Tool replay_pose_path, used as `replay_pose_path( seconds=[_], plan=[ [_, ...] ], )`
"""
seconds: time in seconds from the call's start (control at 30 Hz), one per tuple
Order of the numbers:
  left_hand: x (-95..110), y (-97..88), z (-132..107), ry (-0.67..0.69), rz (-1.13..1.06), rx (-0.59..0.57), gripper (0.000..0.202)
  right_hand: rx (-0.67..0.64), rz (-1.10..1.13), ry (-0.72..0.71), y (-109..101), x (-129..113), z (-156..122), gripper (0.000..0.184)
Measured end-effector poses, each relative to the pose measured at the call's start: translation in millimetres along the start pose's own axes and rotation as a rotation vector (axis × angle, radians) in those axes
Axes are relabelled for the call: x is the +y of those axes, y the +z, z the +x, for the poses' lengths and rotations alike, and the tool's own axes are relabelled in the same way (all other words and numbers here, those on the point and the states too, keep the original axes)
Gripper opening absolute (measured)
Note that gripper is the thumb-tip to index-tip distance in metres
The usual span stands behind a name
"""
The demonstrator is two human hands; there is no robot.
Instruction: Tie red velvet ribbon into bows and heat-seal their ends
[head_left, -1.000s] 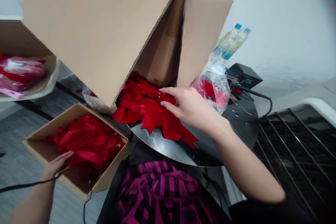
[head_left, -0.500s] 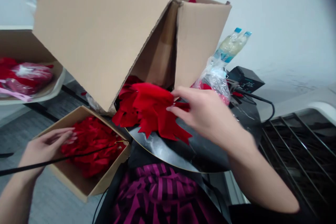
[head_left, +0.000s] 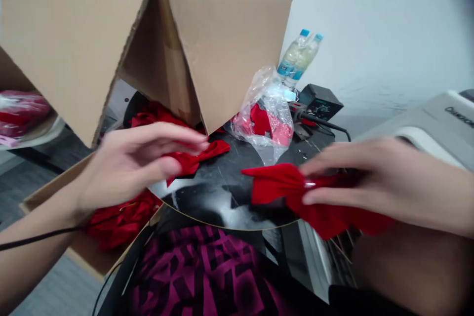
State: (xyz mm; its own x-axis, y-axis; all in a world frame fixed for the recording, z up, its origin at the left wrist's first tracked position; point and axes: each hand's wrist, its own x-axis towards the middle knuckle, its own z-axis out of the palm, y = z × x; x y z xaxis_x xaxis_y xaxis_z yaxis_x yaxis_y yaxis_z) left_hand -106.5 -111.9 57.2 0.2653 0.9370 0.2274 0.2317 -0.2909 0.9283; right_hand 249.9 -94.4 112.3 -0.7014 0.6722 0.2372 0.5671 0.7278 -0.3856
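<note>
A red velvet-like bow [head_left: 277, 185] is pinched at its middle between the thumb and fingers of my right hand [head_left: 374, 177], off the right side of the black round tabletop [head_left: 222, 202]. A shiny spot shows at the bow's centre. My left hand [head_left: 137, 163] is open, thumb apart from the outstretched fingers. Behind its fingertips another red bow [head_left: 213, 150] lies on the tabletop; whether they touch it I cannot tell. More red bows [head_left: 151, 113] are heaped farther back, partly hidden by that hand.
A big cardboard box [head_left: 229, 44] with hanging flaps stands at the back. Below left is a smaller box [head_left: 83, 259] of red fabric pieces. A clear plastic bag [head_left: 268, 113], bottles [head_left: 298, 59] and a black device with a dial [head_left: 320, 101] sit back right. A cable crosses my left wrist.
My right hand has moved right, carrying a red bow away from the pile. My left hand has risen from the smaller box to the tabletop's left side. The view has turned right.
</note>
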Motion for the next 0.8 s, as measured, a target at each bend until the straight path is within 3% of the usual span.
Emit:
replay_pose_path(
  seconds=[0.03,0.07,0.1,0.17,0.23,0.27,0.3,0.4,0.53,0.63,0.8],
  plan=[
    [5.0,15.1,15.0,0.037,0.017,-0.161,0.051,-0.163,0.030,0.023,7.1,-2.7,11.8,0.014],
    [7.6,28.8,29.5,0.074,0.135,-0.321,0.064,-0.212,0.072,0.054,13.6,-2.6,23.9,0.016],
    [8.0,40.8,42.9,0.095,0.246,-0.420,0.056,-0.228,0.129,0.075,19.1,1.0,35.1,0.017],
    [3.3,58.0,65.3,0.004,0.336,-0.542,0.027,-0.071,0.196,0.169,28.0,20.5,53.2,0.015],
    [-6.0,66.5,81.7,-0.117,0.276,-0.621,0.014,0.117,0.111,0.326,37.9,53.7,65.5,0.014],
    [-11.3,68.7,88.2,-0.163,0.221,-0.655,0.012,0.173,0.018,0.411,44.9,73.1,70.3,0.013],
    [-16.5,70.3,94.1,-0.196,0.172,-0.690,0.012,0.133,-0.070,0.474,53.6,92.5,74.7,0.014],
    [-29.5,74.8,109.7,-0.215,0.182,-0.749,0.016,0.060,-0.138,0.531,86.2,141.2,85.8,0.025],
    [-40.9,79.5,125.2,-0.140,0.422,-0.826,0.021,0.079,-0.142,0.596,114.2,170.7,90.4,0.043],
    [-48.9,78.1,129.3,-0.093,0.438,-0.858,0.019,0.109,-0.104,0.622,112.5,174.7,86.0,0.034],
    [-62.5,74.7,127.5,-0.103,0.381,-0.794,0.028,0.159,0.004,0.633,94.9,166.3,77.2,0.035]
  ],
)
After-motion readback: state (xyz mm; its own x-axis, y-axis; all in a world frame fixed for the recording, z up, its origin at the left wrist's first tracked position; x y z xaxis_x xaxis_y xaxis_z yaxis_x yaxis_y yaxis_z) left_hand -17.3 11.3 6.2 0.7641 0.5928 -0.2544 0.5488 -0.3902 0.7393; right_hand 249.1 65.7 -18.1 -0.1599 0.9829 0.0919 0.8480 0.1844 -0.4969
